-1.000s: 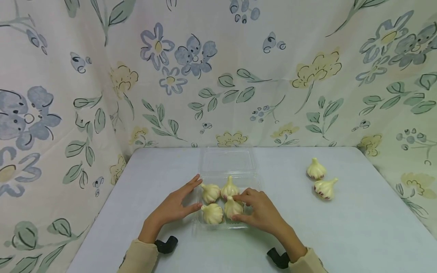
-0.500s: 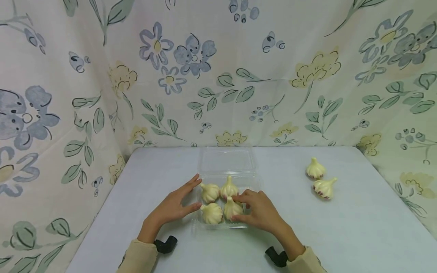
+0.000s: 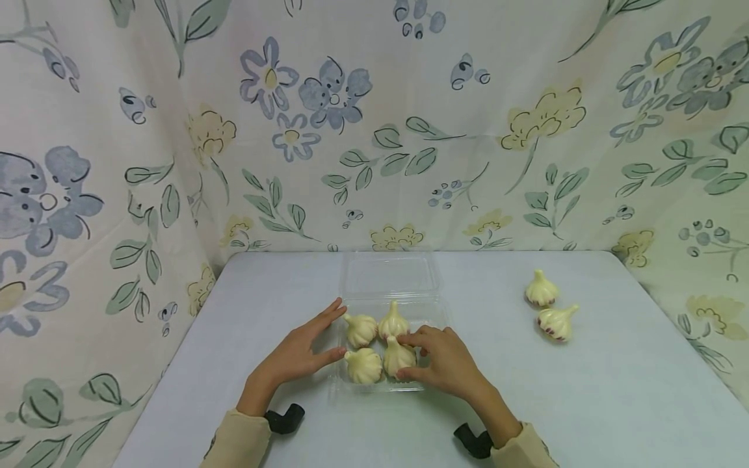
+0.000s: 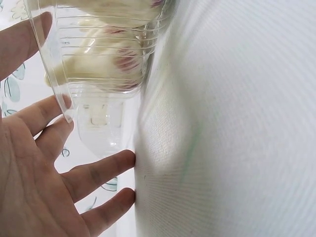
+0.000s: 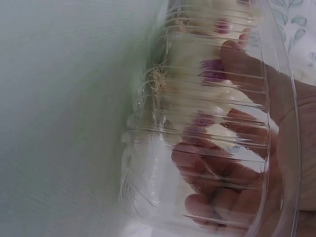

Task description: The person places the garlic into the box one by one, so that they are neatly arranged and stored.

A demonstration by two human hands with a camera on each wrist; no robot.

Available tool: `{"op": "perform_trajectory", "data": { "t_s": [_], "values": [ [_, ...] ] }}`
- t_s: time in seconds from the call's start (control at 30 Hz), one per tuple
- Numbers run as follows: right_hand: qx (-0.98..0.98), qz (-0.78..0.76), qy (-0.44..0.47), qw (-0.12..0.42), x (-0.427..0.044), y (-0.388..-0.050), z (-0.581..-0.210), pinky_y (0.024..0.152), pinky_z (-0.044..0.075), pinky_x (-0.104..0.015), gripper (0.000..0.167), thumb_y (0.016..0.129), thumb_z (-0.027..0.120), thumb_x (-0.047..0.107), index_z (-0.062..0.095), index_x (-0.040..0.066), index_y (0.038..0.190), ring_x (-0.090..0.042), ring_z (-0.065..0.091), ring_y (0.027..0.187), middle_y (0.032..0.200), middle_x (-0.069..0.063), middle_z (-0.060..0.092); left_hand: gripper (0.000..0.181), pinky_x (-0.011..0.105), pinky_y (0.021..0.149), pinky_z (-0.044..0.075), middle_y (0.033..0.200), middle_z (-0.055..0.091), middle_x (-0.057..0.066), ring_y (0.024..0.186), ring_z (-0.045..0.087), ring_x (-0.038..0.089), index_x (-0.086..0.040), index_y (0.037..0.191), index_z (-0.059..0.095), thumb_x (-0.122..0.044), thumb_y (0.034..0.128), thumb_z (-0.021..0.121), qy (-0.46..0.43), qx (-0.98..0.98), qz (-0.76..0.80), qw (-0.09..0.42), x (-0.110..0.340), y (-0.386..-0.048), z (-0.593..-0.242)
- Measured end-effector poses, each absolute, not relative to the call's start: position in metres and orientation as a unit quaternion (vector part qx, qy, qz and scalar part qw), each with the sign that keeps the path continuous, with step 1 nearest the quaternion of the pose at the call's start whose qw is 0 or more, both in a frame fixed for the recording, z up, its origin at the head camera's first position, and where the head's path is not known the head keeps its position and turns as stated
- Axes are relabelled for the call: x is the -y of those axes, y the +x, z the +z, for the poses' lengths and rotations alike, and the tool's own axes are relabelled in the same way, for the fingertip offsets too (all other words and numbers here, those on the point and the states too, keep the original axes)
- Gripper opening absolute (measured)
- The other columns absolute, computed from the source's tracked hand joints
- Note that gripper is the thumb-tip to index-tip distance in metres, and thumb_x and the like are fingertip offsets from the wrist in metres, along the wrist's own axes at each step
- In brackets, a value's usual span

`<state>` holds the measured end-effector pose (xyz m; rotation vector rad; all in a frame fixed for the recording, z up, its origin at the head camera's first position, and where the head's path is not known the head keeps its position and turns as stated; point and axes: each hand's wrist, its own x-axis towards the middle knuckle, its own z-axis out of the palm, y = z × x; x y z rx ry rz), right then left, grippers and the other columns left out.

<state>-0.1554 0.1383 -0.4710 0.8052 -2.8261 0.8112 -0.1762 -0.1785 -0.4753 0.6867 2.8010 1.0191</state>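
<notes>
A clear plastic container (image 3: 383, 388) holds several garlic bulbs, its lid (image 3: 389, 275) folded back behind it. The right hand (image 3: 447, 364) pinches the front right bulb (image 3: 399, 357) between thumb and fingers, inside the container, as the right wrist view shows through the ribbed wall (image 5: 158, 123). At the container's left side, the left hand (image 3: 298, 354) touches the rim with its fingers spread. In the left wrist view the thumb and two fingertips of the left hand (image 4: 44, 173) meet the clear rim, and two other fingertips rest on the table.
Two more garlic bulbs lie at the right of the white table (image 3: 585, 390), one upright (image 3: 541, 290) and one tilted (image 3: 557, 323) in front of it. A floral curtain (image 3: 398, 195) hangs behind and at the sides. Black pieces (image 3: 285, 420) are on both wrists.
The right wrist has shifted very slightly left, and the front right bulb under that hand has barely moved. The left hand keeps its place at the container's rim.
</notes>
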Motion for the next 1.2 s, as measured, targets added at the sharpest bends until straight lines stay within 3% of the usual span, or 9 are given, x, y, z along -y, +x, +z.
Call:
{"op": "perform_trajectory", "data": {
  "t_s": [1.2],
  "values": [
    [0.923, 0.273, 0.268, 0.05, -0.1379, -0.1546, -0.469, 0.071, 0.034, -0.024, 0.055, 0.075, 0.087, 0.048, 0.074, 0.023, 0.122, -0.01, 0.061, 0.079, 0.11, 0.005, 0.075, 0.08, 0.065, 0.117, 0.034, 0.17, 0.019, -0.012, 0.156, 0.028, 0.027, -0.032, 0.161, 0.031, -0.056, 0.0932, 0.067, 0.226, -0.915, 0.331, 0.041, 0.1792, -0.177, -0.476]
  ]
}}
